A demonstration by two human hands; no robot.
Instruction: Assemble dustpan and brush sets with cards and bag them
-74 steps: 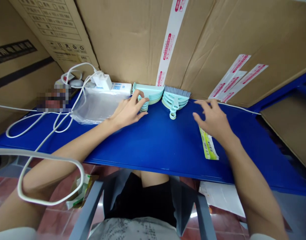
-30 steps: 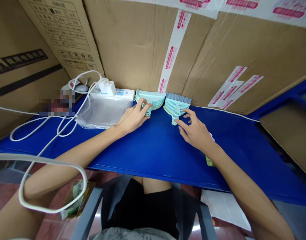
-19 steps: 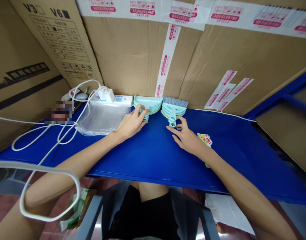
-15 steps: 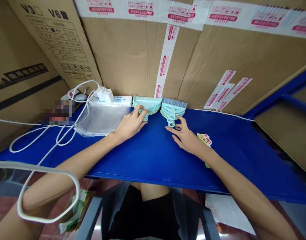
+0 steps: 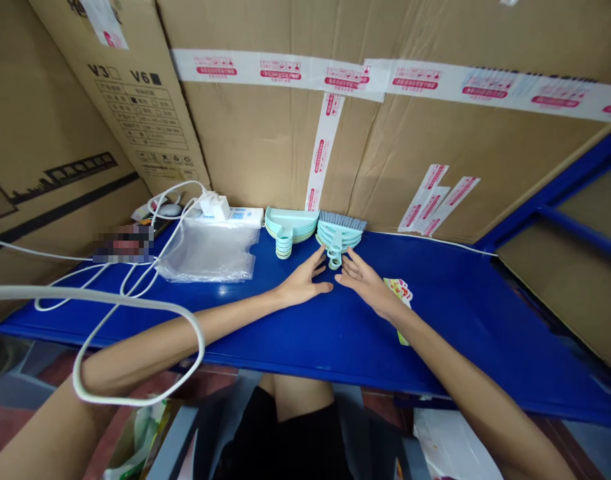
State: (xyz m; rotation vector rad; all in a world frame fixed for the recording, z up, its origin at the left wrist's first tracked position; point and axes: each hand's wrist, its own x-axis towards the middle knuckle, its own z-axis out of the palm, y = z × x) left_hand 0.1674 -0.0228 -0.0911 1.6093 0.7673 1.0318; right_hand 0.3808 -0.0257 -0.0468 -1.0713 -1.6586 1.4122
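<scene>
A stack of light green dustpans [image 5: 294,225] stands against the cardboard, handles toward me. Just right of it is a stack of small hand brushes [image 5: 339,235] with grey bristles and ringed handles. My left hand [image 5: 308,279] is at the left of the brush handles, fingers apart and thumb stretched out. On their other side, my right hand [image 5: 362,283] has its fingers extended and spread, close to the handle ends. Neither hand grips anything; whether the fingertips touch the handles is hard to tell.
Clear plastic bags [image 5: 208,252] lie left of the dustpans, before a white power strip [image 5: 245,217]. A white cable [image 5: 185,313] loops over my left forearm. A colourful card [image 5: 399,291] lies by my right wrist. Cardboard [image 5: 265,147] walls the back.
My left hand has left the dustpan handles and moved right to the brush handles. My right hand stays by the brushes, fingers now straighter. The view has tilted upward a little.
</scene>
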